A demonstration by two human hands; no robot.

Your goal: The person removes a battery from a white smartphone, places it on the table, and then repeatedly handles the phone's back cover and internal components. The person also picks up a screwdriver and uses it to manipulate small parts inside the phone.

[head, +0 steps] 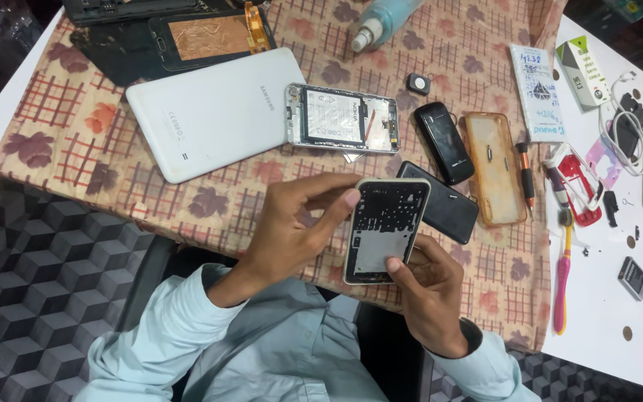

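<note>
Both my hands hold an opened phone frame (385,229), its bare black and grey inside facing up, above the near edge of the patterned cloth (113,141). My left hand (292,223) grips its upper left edge with thumb and fingers. My right hand (429,290) cradles its bottom from below, thumb on the lower face. A dark phone back cover (452,208) lies just behind the frame.
On the cloth lie a white tablet back (213,112), an open phone with its battery showing (342,119), a small black phone (444,143), a yellowed clear case (494,167), a screwdriver (527,175) and a spray bottle (381,21). A pink toothbrush (562,275), cables and small parts lie on the white table (604,313).
</note>
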